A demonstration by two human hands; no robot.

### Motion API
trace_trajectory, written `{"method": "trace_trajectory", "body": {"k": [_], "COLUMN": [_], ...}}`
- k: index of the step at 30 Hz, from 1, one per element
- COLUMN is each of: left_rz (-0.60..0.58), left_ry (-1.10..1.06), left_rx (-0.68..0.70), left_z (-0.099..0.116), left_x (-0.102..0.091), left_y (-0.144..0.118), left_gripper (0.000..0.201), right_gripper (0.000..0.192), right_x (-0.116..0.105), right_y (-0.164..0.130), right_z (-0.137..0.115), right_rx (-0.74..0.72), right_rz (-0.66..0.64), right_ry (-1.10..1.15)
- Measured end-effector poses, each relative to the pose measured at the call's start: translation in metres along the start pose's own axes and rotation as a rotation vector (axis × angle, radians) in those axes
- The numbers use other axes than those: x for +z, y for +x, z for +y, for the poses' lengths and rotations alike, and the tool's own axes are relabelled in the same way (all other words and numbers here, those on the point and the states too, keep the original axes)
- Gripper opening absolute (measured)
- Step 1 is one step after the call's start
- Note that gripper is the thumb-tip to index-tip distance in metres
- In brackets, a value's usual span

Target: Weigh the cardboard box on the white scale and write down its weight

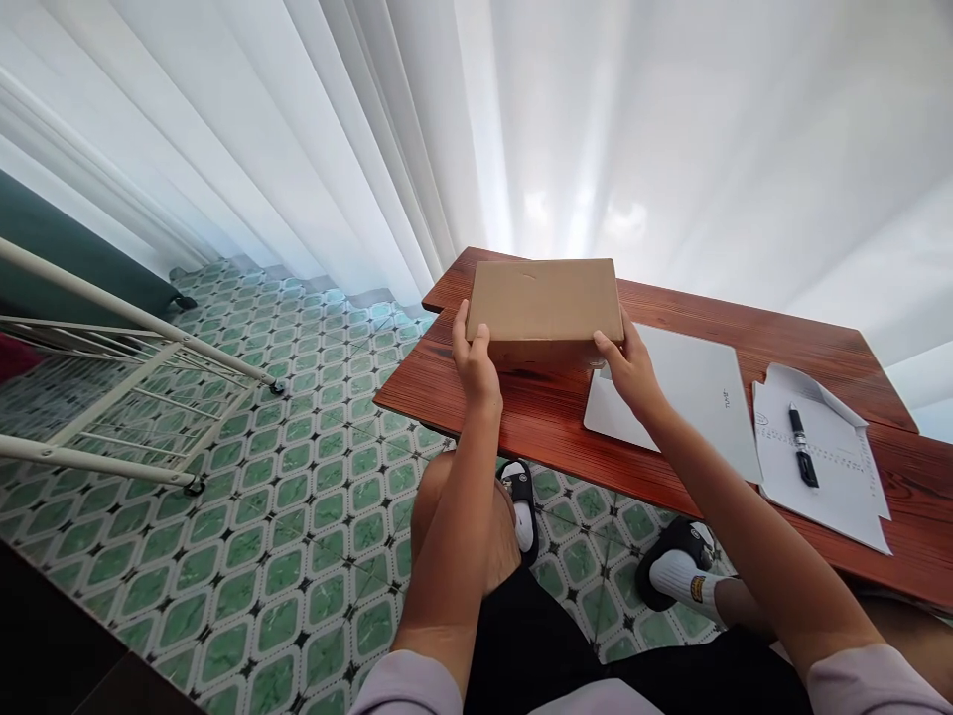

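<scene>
A plain brown cardboard box (545,300), closed on top, is held level between my two hands over the left part of the wooden table (439,372). My left hand (476,356) grips its left near corner, thumb on the near edge and fingers along the side. At the right near corner my right hand (629,365) grips it the same way. Beneath and beside my right hand lies a closed silver laptop (692,387). Whether the box's underside touches the table cannot be made out.
Right of the laptop, a black pen (802,447) rests on written paper sheets (841,497). White curtains (670,129) hang behind the table. A white wheeled metal rack (141,392) stands at left on the green tiled floor (298,556). My feet in black slides are under the table.
</scene>
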State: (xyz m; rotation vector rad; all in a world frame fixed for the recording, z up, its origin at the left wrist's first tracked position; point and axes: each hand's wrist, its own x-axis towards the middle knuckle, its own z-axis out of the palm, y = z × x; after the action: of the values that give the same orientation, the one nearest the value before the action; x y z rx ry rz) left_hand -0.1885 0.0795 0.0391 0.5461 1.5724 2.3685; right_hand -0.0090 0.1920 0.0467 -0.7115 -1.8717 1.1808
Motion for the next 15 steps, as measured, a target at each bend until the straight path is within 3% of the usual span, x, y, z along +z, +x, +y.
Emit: {"method": "trace_trajectory", "body": {"k": [6,15], "left_rz": [-0.088,-0.379], "left_ry": [-0.036,-0.078], "left_rx": [0.088,0.239], "left_z": [0.001,-0.008], "left_x": [0.015,0.035], "left_y": [-0.009,-0.024], "left_gripper": [0.052,0.049], "right_gripper": [0.07,0.062], "right_x": [-0.028,-0.089], "right_y": [-0.008,-0.03], "right_z": [0.0,-0.008], "right_rx": [-0.033,-0.104], "right_rz": [0.001,0.012], "right_ry": [-0.008,-0.056]}}
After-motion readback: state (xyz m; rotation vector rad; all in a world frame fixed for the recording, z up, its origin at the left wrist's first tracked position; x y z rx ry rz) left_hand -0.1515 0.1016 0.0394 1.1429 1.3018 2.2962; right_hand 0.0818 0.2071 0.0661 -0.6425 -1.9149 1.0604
